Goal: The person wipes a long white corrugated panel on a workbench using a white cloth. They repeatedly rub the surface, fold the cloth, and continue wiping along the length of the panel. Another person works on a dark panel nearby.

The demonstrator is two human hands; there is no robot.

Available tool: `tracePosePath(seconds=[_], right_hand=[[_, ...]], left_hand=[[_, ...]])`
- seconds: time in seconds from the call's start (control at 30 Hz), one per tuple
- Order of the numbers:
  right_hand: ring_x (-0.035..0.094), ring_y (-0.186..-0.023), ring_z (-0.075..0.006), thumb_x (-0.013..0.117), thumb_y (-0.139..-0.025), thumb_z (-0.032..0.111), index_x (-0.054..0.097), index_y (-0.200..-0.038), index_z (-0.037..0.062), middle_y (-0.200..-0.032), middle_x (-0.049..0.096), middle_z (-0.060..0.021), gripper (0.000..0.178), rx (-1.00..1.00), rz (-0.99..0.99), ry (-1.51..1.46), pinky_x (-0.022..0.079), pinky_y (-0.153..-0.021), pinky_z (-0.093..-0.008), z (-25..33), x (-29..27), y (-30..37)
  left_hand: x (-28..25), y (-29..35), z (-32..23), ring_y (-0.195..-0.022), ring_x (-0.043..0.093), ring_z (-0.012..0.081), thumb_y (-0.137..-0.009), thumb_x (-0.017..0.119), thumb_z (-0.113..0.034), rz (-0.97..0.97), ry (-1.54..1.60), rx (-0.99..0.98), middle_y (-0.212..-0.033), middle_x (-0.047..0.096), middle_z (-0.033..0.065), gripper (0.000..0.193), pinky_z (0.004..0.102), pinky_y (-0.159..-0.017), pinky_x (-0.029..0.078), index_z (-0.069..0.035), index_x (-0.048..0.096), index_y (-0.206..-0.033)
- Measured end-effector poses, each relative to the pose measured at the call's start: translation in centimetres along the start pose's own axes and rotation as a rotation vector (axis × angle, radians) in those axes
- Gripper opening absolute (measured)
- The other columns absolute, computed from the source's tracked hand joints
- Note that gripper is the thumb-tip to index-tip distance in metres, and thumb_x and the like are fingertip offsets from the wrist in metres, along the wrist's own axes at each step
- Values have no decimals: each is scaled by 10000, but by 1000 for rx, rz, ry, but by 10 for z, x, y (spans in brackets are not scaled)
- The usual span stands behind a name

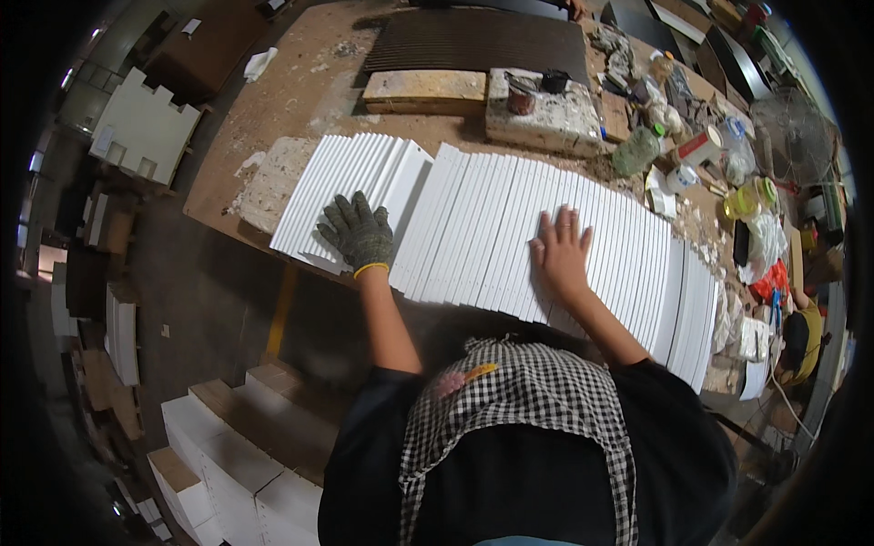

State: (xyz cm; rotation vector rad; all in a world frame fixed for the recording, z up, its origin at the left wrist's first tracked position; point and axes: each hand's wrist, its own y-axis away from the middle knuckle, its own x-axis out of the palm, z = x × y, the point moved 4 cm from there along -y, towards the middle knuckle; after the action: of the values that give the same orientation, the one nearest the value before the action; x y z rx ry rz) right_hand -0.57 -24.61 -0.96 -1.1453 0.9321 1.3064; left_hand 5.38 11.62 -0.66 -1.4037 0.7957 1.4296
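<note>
Long white strips lie side by side across the bench in front of me. My left hand (358, 232), in a dark green knit glove with a yellow cuff, rests with fingers spread on the left stack of white strips (337, 173), whose ridged edges overlap. On the wide row of white strips (482, 218), my bare right hand (563, 250) lies flat with its fingers stretched out. Neither hand grips anything. A narrow dark gap slants between the left stack and the wide row.
The worktable (228, 173) carries a stack of dark strips (473, 45), a wooden block (424, 91) and a stained white block (546, 123). Bottles, including a green-capped one (637, 150), clutter the right side near a fan (792, 136). White boxes (237, 464) stand lower left.
</note>
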Motion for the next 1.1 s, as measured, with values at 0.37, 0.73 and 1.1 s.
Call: tracePosePath(seconds=[0.37, 0.73, 1.1], right_hand=[[590, -1260, -298, 610, -991, 286, 578, -1345, 46, -1281, 671, -119, 429, -1531, 903, -683, 182, -1195, -666, 104, -237, 23], [601, -643, -154, 475, -1045, 149, 587, -985, 91, -797, 634, -53, 139, 792, 310, -2540, 568, -665, -294, 34, -69, -51], [576, -1278, -325, 575, -1011, 445, 520, -1381, 8, -1411, 572, -202, 575, -1505, 1110, -1558, 484, -1060, -468, 82, -194, 35]], left_hand=[[-44, 46, -70, -1534, 213, 352, -985, 249, -721, 139, 18, 161, -1631, 337, 135, 856, 543, -1257, 20, -103, 369, -1564], [-43, 41, -60, -1538, 162, 398, -966, 360, -727, -76, 11, 252, -1655, 252, 180, 869, 588, -1241, 49, -131, 297, -1595], [-24, 11, -25, -1531, 211, 380, -1009, 347, -652, 73, -6, 266, -1651, 269, 176, 754, 577, -1236, 102, -168, 330, -1588]])
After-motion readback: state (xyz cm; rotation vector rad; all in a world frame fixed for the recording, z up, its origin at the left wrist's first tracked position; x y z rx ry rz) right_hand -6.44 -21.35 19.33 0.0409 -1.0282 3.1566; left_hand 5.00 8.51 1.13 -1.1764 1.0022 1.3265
